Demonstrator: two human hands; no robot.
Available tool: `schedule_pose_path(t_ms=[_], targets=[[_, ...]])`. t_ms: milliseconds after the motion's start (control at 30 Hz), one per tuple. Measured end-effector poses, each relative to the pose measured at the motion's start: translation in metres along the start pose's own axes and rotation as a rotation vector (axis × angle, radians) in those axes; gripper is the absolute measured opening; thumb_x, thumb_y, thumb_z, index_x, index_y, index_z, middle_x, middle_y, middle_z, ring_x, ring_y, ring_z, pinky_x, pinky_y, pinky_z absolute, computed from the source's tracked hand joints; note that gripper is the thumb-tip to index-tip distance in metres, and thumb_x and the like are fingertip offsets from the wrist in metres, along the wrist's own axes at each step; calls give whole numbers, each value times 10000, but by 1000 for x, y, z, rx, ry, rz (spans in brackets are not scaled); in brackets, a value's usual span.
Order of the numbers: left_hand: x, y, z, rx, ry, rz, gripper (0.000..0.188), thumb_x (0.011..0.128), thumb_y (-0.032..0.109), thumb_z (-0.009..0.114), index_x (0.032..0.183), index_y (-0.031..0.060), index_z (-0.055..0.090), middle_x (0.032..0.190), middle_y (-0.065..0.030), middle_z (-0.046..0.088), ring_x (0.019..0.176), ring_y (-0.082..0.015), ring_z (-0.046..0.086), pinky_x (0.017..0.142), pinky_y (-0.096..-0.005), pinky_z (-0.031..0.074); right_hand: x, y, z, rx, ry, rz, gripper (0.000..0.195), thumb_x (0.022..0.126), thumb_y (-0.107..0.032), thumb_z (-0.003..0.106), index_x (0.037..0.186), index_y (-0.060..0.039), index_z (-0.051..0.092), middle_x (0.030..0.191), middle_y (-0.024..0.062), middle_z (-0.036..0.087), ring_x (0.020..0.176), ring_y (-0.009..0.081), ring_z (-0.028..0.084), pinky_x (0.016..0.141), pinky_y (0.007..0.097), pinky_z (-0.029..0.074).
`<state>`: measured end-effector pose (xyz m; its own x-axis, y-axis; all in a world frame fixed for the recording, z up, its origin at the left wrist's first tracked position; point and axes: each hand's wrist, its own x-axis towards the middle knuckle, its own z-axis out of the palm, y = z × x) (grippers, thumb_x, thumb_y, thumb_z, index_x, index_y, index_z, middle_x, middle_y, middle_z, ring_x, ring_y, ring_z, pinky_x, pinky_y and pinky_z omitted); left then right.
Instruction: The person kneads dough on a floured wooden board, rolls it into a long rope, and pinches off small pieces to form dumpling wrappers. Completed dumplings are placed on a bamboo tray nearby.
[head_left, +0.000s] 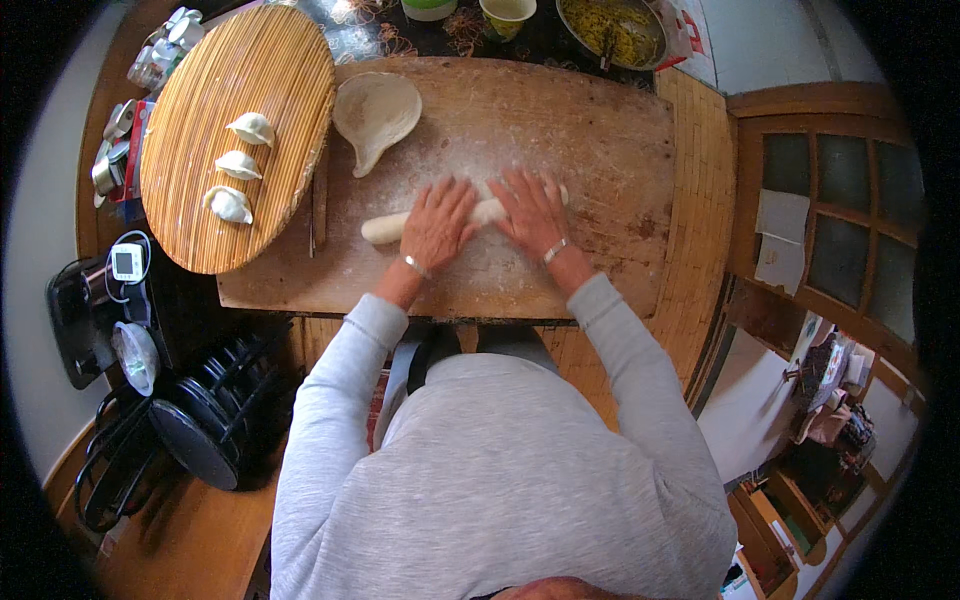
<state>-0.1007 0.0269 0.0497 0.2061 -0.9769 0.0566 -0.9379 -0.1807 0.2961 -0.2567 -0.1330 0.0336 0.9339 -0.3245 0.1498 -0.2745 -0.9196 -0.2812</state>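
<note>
On a floured wooden board (525, 142) lies a long roll of dough (386, 229). My left hand (439, 225) rests flat on its left part, fingers apart. Over its right part is my right hand (531, 208), palm down and slightly blurred, the fingers spread. Both hands press on the roll without gripping it, and the dough beneath them is partly hidden. A flattened piece of dough (379, 112) with a narrow tail lies at the board's upper left. Three dumplings (238, 165) sit in a row on a round tray of thin stalks (285, 60), left of the board.
Behind the board stand a metal bowl of yellow-green filling (613, 30), a cup (508, 11) and a green-and-white container (429, 7). A thin rolling pin (321, 202) seems to lie beside the tray. Jars (161, 56) and a blood pressure monitor (127, 262) are at the left.
</note>
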Motion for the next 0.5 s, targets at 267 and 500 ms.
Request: schedule_pose_path(t_ms=[267,500], targets=[[-19,-9,-14,-55,-10,31,759,702,299,821,1347,48,510,1290,-138,552,1231,-324,506,1065,-459,397,-32,27,-36,165,-86,-16,603,665,-155,810,1230,-116,603,1117,123,595,1073,331,562,972,456,451],[48,63,-12,-493,101,-265,354,778,173,795,1057,88,595,875,-168,691,785,-411,666,671,-491,525,-3,10,-105,565,-81,313,684,690,-189,861,1281,-56,543,1194,155,598,1151,363,561,957,437,487]])
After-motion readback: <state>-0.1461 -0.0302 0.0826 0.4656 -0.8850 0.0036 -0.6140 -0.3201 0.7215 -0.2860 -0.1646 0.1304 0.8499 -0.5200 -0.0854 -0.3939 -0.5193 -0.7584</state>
